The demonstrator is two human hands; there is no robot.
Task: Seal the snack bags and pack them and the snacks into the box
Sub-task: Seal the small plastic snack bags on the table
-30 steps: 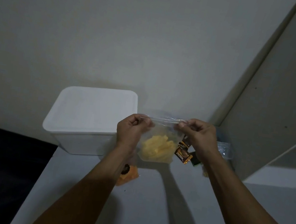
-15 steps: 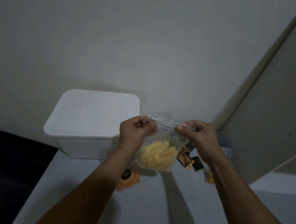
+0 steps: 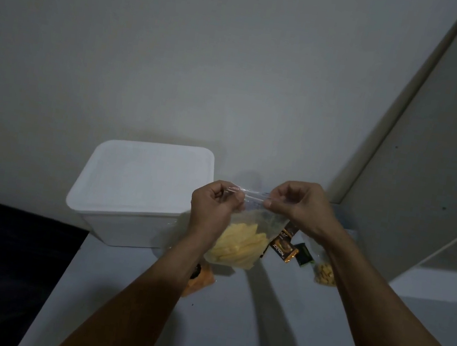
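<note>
My right hand (image 3: pixel 296 205) has slid in along the zip strip from the far corner and now pinches it just beside my left hand (image 3: pixel 215 200), so I judge the seal on this clear snack bag (image 3: pixel 241 240) is nearly pressed shut. Both hands are closed on the bag's top edge, holding it up above the white table (image 3: pixel 243 323), right of the lidded white box (image 3: pixel 141 189). The bag hangs tilted, with pale yellow sticks bunched at the bottom.
</note>
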